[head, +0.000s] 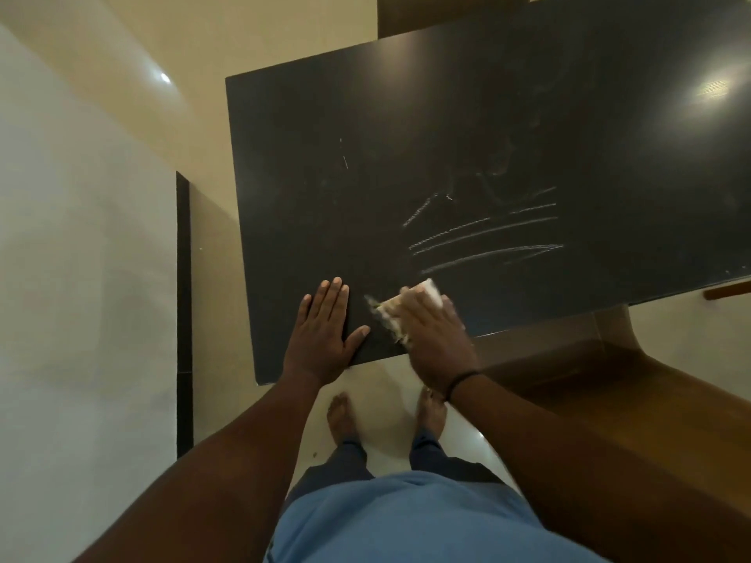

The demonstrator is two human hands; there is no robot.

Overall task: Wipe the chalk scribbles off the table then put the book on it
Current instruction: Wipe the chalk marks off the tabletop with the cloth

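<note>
The right hand (pixel 437 339) presses a pale cloth (pixel 400 312) to the dark surface (pixel 406 136) near its front edge, fingers curled over it. The left hand (pixel 323 333) lies flat beside it, fingers straight. White chalk lines (pixel 487 233) remain just beyond the cloth. No book shows

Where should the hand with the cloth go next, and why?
Probably forward and a bit to the right. The right hand presses the cloth near the table's front edge, while the chalk lines are unwiped just beyond it. The left hand lies flat on the table.
</note>
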